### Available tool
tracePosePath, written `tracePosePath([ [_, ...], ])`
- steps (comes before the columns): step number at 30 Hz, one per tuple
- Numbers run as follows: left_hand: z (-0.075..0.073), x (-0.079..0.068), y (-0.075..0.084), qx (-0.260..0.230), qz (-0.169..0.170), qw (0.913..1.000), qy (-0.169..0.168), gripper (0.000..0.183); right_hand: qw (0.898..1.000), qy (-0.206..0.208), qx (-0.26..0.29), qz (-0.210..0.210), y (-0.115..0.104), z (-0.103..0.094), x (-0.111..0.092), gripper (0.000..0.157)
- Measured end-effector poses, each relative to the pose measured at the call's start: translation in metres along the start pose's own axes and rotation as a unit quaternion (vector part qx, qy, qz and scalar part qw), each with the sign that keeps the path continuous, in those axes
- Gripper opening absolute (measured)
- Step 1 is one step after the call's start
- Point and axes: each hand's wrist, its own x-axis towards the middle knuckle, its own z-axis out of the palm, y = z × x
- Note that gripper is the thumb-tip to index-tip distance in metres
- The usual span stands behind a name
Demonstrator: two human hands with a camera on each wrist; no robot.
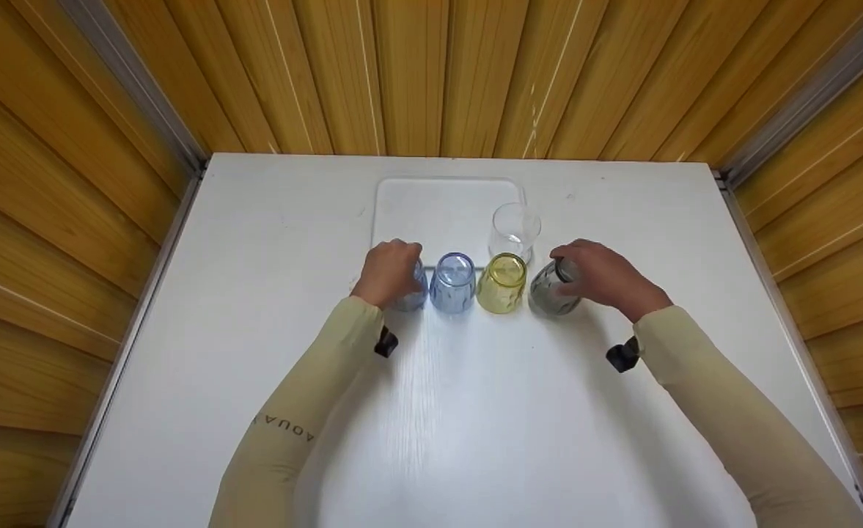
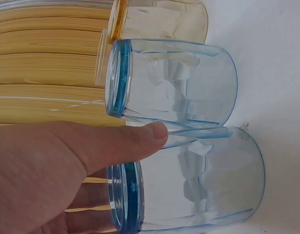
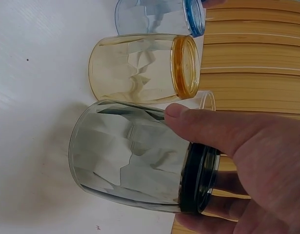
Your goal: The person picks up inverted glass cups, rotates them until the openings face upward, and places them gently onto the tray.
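Four tumblers stand in a row, base up. At the left end, my left hand [image 1: 389, 273] grips a light blue glass [image 2: 203, 180] around its base, thumb on the near side and fingers beyond; in the head view the hand partly hides it. Beside it stands a second blue glass [image 1: 453, 290], then a yellow glass [image 1: 501, 293]. At the right end my right hand [image 1: 607, 275] grips a smoky grey glass [image 3: 130, 156] near its dark base, with the thumb along its side. That grey glass leans in the head view.
Behind the yellow glass is a clear glass [image 1: 513, 226], overlapping the right side of a white tray [image 1: 431, 209]. All of it is on a white table [image 1: 475, 425], with wood-patterned panels [image 1: 409, 81] at the back and sides.
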Motion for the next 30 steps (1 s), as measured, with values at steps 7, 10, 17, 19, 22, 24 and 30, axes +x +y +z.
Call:
tracePosePath([
  [7,0.000,0.000,0.000,0.002,-0.001,1.0000,0.001,0.042,1.000,0.002,-0.008,0.002,-0.002,-0.003,-0.001,0.060],
  [10,0.000,0.000,0.000,0.001,-0.001,1.0000,0.001,0.042,1.000,0.006,-0.008,-0.002,-0.003,-0.004,-0.002,0.060],
  [17,-0.001,0.000,0.001,0.006,-0.005,1.0000,0.001,0.044,1.000,0.012,0.000,0.005,-0.004,-0.006,-0.004,0.059],
  [19,-0.001,0.001,0.001,0.004,-0.010,0.9999,-0.002,0.044,1.000,0.010,0.001,0.006,-0.004,-0.007,-0.004,0.060],
  [22,0.000,0.002,0.002,-0.001,-0.015,0.9999,-0.006,0.044,1.000,0.008,0.006,0.008,-0.004,-0.009,-0.005,0.060],
  [24,0.000,0.002,0.002,-0.006,-0.017,0.9998,-0.009,0.044,1.000,0.009,0.009,0.009,-0.005,-0.011,-0.006,0.060],
  [30,0.001,0.002,0.000,-0.007,-0.013,0.9999,-0.007,0.042,1.000,0.009,0.002,0.015,-0.007,-0.016,-0.006,0.060],
])
